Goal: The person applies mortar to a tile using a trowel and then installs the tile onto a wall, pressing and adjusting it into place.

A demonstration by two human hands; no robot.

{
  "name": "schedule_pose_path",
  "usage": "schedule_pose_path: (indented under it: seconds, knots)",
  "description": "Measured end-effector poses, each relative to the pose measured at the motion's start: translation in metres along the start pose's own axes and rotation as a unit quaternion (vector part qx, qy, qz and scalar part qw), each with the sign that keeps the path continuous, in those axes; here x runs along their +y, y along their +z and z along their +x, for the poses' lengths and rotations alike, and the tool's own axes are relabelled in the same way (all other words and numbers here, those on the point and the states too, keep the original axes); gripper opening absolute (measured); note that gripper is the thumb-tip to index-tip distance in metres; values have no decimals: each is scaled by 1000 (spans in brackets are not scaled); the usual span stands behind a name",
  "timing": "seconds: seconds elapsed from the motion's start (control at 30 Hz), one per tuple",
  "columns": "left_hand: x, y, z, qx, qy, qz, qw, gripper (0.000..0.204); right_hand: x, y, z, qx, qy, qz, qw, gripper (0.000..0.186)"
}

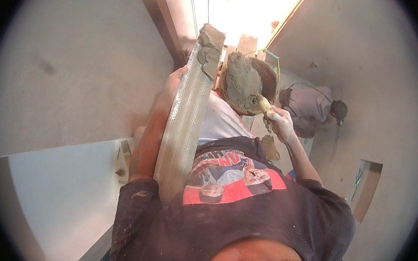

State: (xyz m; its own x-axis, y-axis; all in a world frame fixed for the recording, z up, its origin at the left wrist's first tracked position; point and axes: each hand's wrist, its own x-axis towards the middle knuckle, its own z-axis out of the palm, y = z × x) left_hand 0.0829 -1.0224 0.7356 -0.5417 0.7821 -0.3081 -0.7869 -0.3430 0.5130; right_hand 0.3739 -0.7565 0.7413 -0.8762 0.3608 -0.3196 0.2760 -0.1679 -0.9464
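My left hand is closed round the left edge of a long perforated metal strip, which slants up in front of my chest. Lumps of wet grey mortar sit on the strip's far end. In my right hand is the pale handle of a trowel, gripped in closed fingers. The trowel's blade cannot be told apart from the heaped mortar at the bucket. That round, mortar-stained bucket stands ahead of me, right of the strip.
Wooden planks lie beyond the bucket, near a bright opening. A co-worker bends over at the right, by the grey wall. A recessed box is set into that wall. Another plastered wall rises on my left.
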Motion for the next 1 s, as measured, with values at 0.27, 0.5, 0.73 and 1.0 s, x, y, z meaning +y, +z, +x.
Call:
schedule_pose_path:
  seconds: [0.27, 0.5, 0.73, 1.0]
  knots:
    - [0, -9, 7, -87, 54, 50, 993, 37, -13, 79, -14, 84, -271, -237, 929, 46]
    - [7, -13, 10, -172, -13, -20, 985, 41, 34, 109, 16, 120, -331, -366, 862, 57]
    - [2, -27, 23, -146, -18, -52, 988, 39, 73, 108, 40, 150, -318, -433, 830, 62]
    - [1, -8, 14, -78, 17, 9, 997, 39, 116, 79, 41, 200, -336, -460, 797, 62]
